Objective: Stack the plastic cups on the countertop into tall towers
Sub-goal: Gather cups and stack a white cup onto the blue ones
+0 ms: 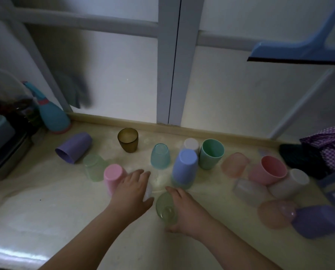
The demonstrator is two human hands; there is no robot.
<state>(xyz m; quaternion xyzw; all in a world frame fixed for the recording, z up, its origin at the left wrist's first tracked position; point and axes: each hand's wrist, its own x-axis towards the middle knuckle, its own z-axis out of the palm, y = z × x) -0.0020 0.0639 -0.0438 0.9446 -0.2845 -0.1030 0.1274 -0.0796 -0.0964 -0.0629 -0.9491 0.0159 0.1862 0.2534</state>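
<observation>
Several plastic cups are scattered on the pale countertop. My right hand grips a translucent green cup near the front middle. My left hand rests over a clear cup, beside an upside-down pink cup. Behind stand a blue cup upside down over another cup, a teal cup, an upright mint cup and a brown cup. A purple cup lies on its side at the left. Pink, peach, white and purple cups lie at the right.
A teal spray bottle and a dark appliance stand at the left. A purple checked cloth and dark items lie at the right edge. A window frame rises behind the counter's raised back lip. A blue squeegee hangs upper right.
</observation>
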